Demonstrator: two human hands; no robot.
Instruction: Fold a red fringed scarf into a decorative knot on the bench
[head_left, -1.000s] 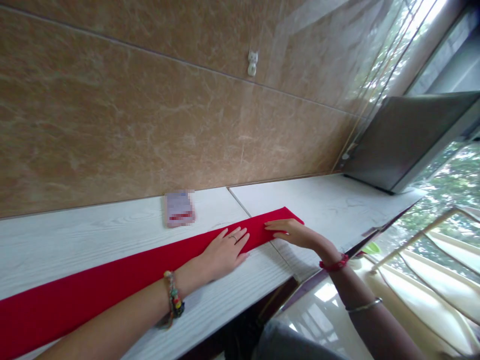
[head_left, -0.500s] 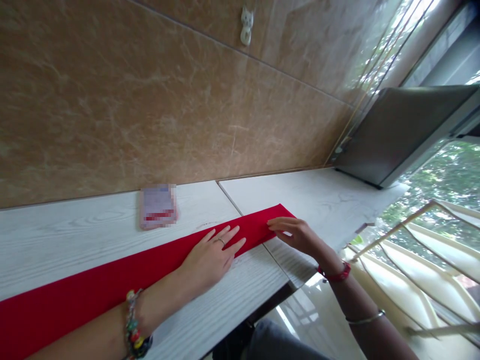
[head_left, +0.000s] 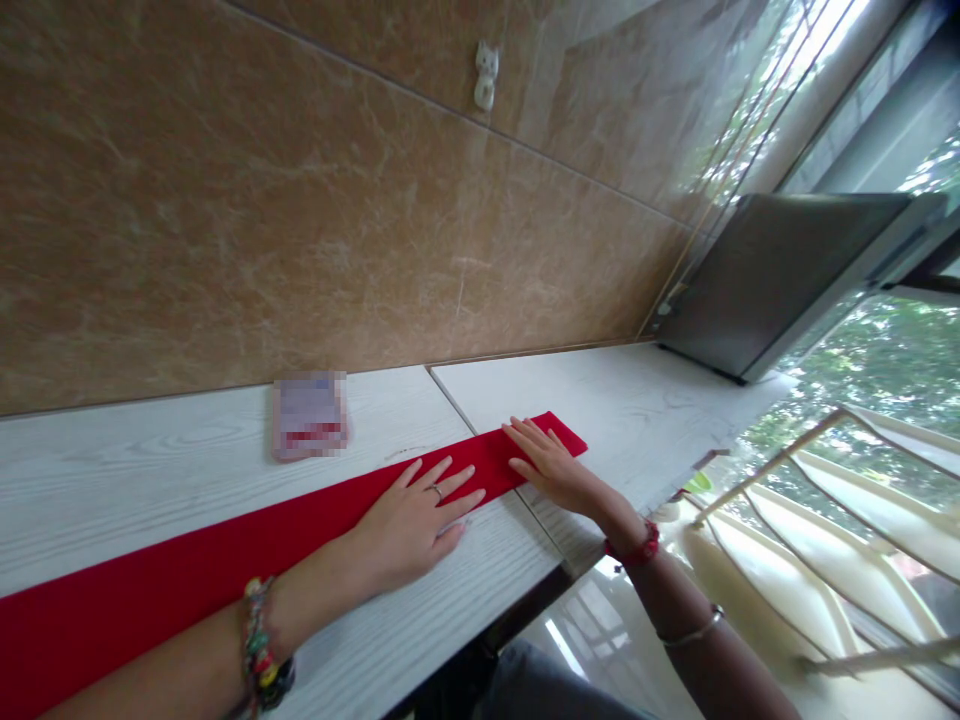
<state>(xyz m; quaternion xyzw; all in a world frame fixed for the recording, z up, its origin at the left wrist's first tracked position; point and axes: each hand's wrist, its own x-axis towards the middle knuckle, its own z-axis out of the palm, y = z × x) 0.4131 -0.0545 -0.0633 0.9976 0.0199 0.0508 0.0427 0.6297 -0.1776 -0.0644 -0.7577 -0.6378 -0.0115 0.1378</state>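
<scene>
Card (head_left: pixel 310 414) laid on table (head_left: pixel 150 470), near wall (head_left: pixel 300 200); hook (head_left: pixel 486 75) fixed on wall; laptop (head_left: pixel 780 270) at table's far end.

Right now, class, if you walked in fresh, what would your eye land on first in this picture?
A long red strip runs slantwise across the white table. Both hands lie flat on it near its far end: the left hand just behind the right hand, each with fingers spread. Behind them, a small pinkish card lies near the brown tiled wall.
</scene>
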